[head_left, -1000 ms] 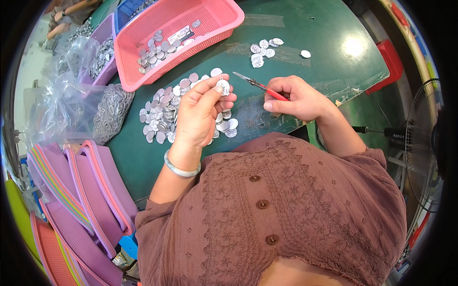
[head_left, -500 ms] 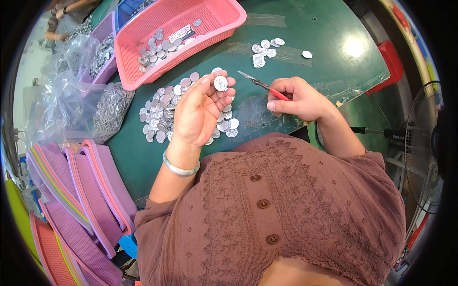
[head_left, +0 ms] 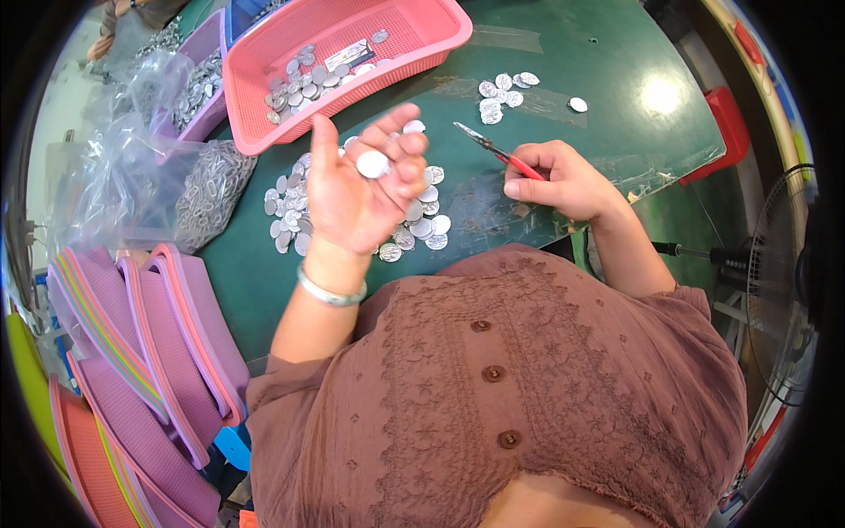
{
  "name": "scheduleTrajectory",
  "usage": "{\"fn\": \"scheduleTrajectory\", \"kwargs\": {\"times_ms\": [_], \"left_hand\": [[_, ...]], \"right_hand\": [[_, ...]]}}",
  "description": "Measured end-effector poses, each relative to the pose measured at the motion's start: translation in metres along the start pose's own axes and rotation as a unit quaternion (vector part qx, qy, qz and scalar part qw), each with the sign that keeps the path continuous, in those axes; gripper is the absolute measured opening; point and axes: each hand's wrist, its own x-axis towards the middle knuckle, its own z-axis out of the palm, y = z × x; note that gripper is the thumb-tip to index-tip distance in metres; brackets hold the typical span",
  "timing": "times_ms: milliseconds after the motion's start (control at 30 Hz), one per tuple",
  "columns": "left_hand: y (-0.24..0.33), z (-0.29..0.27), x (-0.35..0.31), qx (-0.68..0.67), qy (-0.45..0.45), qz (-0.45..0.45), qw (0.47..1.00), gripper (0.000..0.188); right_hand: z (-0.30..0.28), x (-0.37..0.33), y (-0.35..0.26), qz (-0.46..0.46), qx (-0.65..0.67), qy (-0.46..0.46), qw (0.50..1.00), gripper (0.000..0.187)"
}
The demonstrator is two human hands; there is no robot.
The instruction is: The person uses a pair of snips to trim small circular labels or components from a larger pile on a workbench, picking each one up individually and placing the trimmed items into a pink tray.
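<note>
My left hand [head_left: 356,198] is turned palm up above the heap, fingers loosely spread and thumb out. It holds a small silver medal [head_left: 372,165], its plain, bright face showing, at the base of the fingers. My right hand [head_left: 568,183] is closed round the red handles of long-nosed pliers [head_left: 509,158]. Their dark, pointed jaws face up and left, away from the medal. Beneath and around my left hand lies a heap of silver medals [head_left: 290,202]. Farther off, a small group of medals [head_left: 490,111] rests on the green table, one apart from the others [head_left: 577,105].
A pink basket [head_left: 251,132] with medals and a small card stands at the back left. Beside it are a purple basket [head_left: 204,123] of metal parts and a clear bag [head_left: 207,198] of metal links. Purple and pink baskets [head_left: 189,326] are stacked at my left. A fan [head_left: 775,282] stands at right.
The medal has shifted from my left fingertips down toward the palm and now shows a plain face. My left hand has opened wider. The right hand keeps the pliers, almost still.
</note>
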Motion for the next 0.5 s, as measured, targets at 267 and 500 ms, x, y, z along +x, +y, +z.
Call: {"fn": "scheduleTrajectory", "kwargs": {"times_ms": [267,500], "left_hand": [[0.100,0.000,0.041,0.696,0.227,0.535,0.422,0.027],[0.011,-0.008,0.038,0.881,0.116,0.224,0.399,0.022]], "right_hand": [[-0.001,0.003,0.004,-0.004,-0.006,0.016,1.000,0.028],[-0.001,0.003,0.004,-0.004,0.001,0.024,1.000,0.028]]}}
